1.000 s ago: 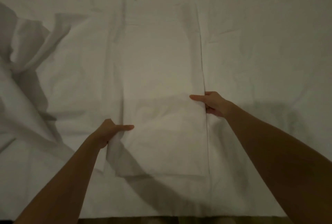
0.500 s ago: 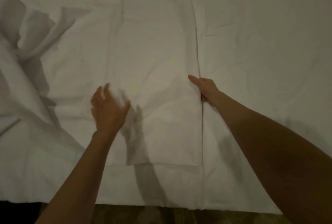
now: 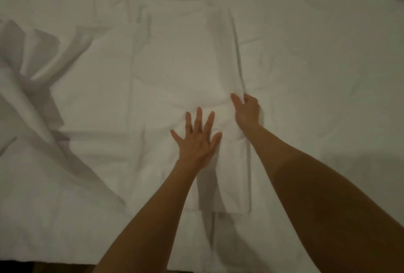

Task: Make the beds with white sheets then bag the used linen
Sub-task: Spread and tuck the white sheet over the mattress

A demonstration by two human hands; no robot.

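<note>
A folded white sheet (image 3: pixel 179 69) lies as a long strip down the middle of the bed. My left hand (image 3: pixel 197 139) lies flat on the sheet with its fingers spread, pressing the cloth near the strip's lower part. My right hand (image 3: pixel 247 111) grips the strip's right folded edge, thumb on top and fingers curled under the fold. The cloth bunches slightly between the two hands.
The bed is covered by a spread white sheet (image 3: pixel 317 75) with creases. Loose rumpled folds of white cloth (image 3: pixel 28 80) rise at the left. The bed's near edge (image 3: pixel 65 260) runs along the bottom, with dark floor below it.
My left hand let go of the strip's left edge, lifted, and moved right to press flat on the sheet. My right hand kept its hold on the right edge.
</note>
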